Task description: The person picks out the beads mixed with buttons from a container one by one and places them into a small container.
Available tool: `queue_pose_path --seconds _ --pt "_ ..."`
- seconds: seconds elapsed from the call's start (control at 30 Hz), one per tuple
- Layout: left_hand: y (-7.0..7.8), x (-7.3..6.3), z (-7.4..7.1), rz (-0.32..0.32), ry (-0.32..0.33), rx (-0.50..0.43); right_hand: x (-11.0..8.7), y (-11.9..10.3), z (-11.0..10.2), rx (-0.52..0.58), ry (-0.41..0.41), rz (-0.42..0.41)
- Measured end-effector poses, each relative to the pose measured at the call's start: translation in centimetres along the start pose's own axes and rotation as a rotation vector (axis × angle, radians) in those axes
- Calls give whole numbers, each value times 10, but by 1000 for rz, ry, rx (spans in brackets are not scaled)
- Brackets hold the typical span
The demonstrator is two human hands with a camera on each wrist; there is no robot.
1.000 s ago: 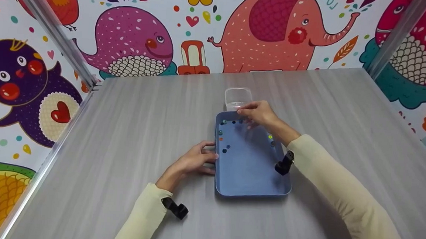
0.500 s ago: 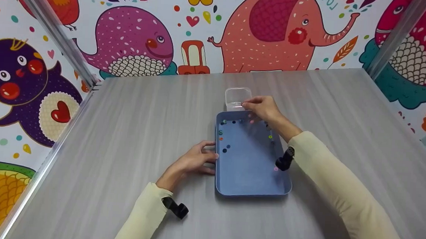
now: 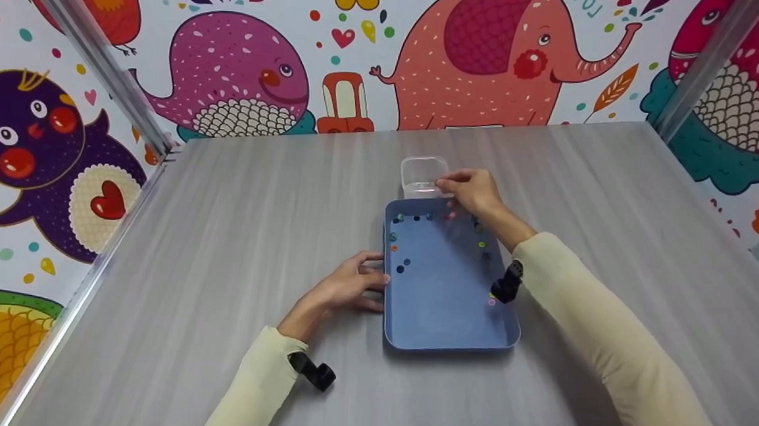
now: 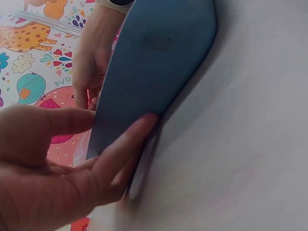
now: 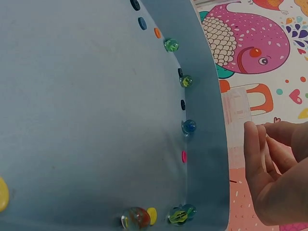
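A shallow blue tray (image 3: pixel 439 309) lies lengthwise on the table, with glass marbles (image 5: pixel 172 45) and small coloured buttons (image 5: pixel 184 157) scattered along its walls. My left hand (image 3: pixel 347 285) holds the tray's left side, thumb at the rim and fingers against the outer wall and lower edge. Just past the far end stands a small clear plastic box (image 3: pixel 423 169). My right hand (image 3: pixel 476 194) is over the box's near right side, thumb and fingertips drawn together. Whether anything small is between those fingertips, I cannot tell. The right forearm and its wrist camera cover part of the tray's right wall.
The grey wood-grain table (image 3: pixel 275 200) extends on both sides of the tray. Cartoon-printed panels (image 3: pixel 243 73) close it in at the back and sides, with metal corner posts (image 3: pixel 93 50). Two dark buttons (image 3: pixel 403 266) lie away from the tray's walls.
My right hand has moved from over the tray's far end up and slightly right to the clear box, uncovering a pink button. The left hand and tray stay put.
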State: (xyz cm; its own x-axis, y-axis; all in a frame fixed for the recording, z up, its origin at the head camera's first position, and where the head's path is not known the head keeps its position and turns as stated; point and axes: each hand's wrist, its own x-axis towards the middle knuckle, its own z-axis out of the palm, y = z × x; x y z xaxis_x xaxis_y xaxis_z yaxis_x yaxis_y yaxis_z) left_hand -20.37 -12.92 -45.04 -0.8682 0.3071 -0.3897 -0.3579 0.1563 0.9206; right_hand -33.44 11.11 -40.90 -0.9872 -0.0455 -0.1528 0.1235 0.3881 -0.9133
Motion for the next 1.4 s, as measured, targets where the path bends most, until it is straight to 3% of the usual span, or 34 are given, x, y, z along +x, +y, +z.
queue_pose_path --seconds 0.67,1.4 --pt "0 2 0 0 9 3 4 -1 -1 -10 30 3" --pt "0 2 0 -15 15 -1 -2 8 2 -35 10 -84"
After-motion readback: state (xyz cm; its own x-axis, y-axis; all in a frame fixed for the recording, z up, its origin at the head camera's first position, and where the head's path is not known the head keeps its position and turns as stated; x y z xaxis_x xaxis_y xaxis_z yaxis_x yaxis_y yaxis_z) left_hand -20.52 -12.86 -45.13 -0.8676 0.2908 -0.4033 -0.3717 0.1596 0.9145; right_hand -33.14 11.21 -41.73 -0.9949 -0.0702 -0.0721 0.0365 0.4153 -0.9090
